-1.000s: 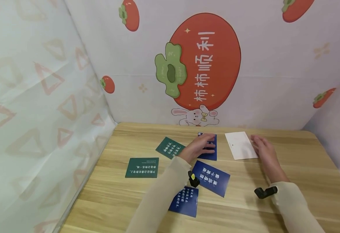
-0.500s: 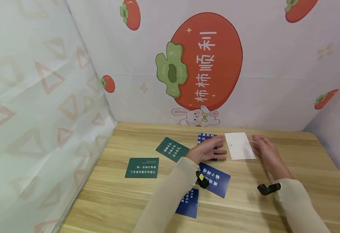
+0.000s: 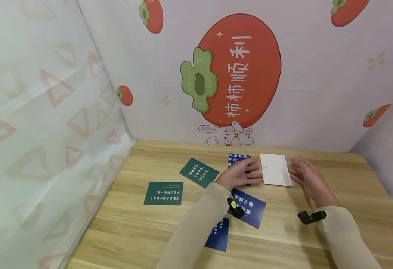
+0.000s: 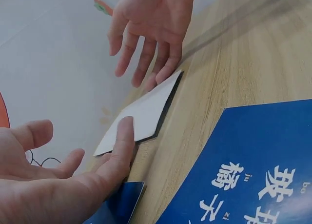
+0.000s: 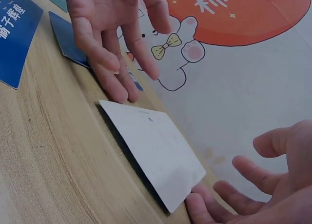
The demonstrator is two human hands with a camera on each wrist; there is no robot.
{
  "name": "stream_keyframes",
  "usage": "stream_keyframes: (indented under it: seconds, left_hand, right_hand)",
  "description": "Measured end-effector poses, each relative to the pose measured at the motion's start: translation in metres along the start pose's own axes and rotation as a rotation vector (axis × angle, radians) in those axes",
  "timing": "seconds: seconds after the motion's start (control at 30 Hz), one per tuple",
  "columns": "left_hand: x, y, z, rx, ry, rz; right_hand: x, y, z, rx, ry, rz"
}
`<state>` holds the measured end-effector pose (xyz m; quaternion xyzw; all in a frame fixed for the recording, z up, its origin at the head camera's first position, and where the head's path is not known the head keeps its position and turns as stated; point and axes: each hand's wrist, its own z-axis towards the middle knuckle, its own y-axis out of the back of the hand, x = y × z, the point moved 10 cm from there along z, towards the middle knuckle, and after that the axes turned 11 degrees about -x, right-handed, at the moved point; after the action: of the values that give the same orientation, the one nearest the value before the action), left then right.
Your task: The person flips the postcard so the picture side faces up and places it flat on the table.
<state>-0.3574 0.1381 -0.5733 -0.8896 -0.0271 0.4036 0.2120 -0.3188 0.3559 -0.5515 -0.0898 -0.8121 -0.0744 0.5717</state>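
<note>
A white card (image 3: 276, 170) with a small dark mark lies face up near the back of the table, between the two hands. My left hand (image 3: 239, 175) is at its left edge, palm turned inward and fingers straight, partly covering a blue card (image 3: 235, 158) with white writing. My right hand (image 3: 310, 181) is on the other side, its fingertips at the right edge of the white card. In the right wrist view, the lower fingers of the right hand (image 5: 273, 185) meet the end of the white card (image 5: 153, 153), which has a dark shadow along its near side.
Left of the hands lie two green cards, one tilted (image 3: 199, 172) and one level (image 3: 164, 193). Two more blue cards lie nearer, one below the left wrist (image 3: 250, 209) and one partly under the left sleeve (image 3: 219, 237). A printed cloth (image 3: 163, 123) hangs behind the wooden table (image 3: 122, 231).
My left hand has moved right, off most of the far blue card, to the white card's left edge. The white card has turned slightly straighter between the hands. My right hand has shifted a little.
</note>
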Motion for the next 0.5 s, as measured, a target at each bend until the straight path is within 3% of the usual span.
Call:
stream_keyframes:
  seconds: [0.5]
  left_hand:
    - [-0.0003, 0.0003, -0.0010, 0.053, -0.042, 0.103]
  right_hand:
    - [-0.0061, -0.0029, -0.0015, 0.017, -0.056, -0.010]
